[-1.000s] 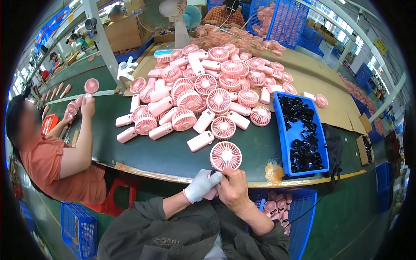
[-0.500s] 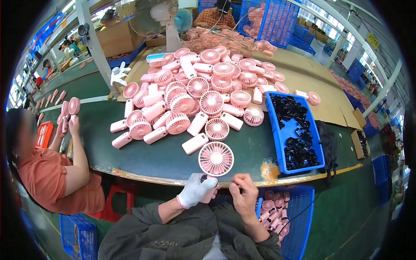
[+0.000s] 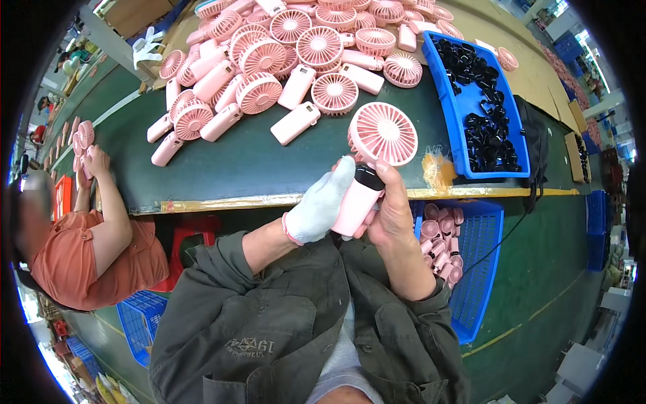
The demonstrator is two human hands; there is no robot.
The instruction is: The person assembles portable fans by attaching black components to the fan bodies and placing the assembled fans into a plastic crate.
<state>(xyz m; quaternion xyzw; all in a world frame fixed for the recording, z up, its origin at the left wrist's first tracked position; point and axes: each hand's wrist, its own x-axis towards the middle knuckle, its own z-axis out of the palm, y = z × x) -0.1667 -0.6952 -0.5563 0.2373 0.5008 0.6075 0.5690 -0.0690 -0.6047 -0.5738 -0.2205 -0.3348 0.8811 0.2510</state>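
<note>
A pink handheld fan (image 3: 356, 210) is held over my lap, its round grille tilted up past the table's front edge. A black piece (image 3: 369, 177) wraps the top of its handle, just below the grille. My left hand (image 3: 319, 207), in a white glove, is closed round the handle's left side. From the right, my bare right hand (image 3: 392, 212) grips the same handle, its thumb against the black piece and its fingers curled beneath. A heap of similar pink fans (image 3: 261, 59) lies on the green table (image 3: 222, 165) beyond my hands.
A blue tray (image 3: 464, 101) of small black parts (image 3: 490, 143) stands at the table's right, beside a black bag (image 3: 535, 145). Below the edge, a blue crate (image 3: 486, 236) holds pink fans. At left, a person in orange (image 3: 101, 256) handles pink fans near a red stool (image 3: 185, 252).
My view has tilted down. My right hand, apart from the fan before, now grips its handle. The fan has turned, so its handle and black piece show plainly.
</note>
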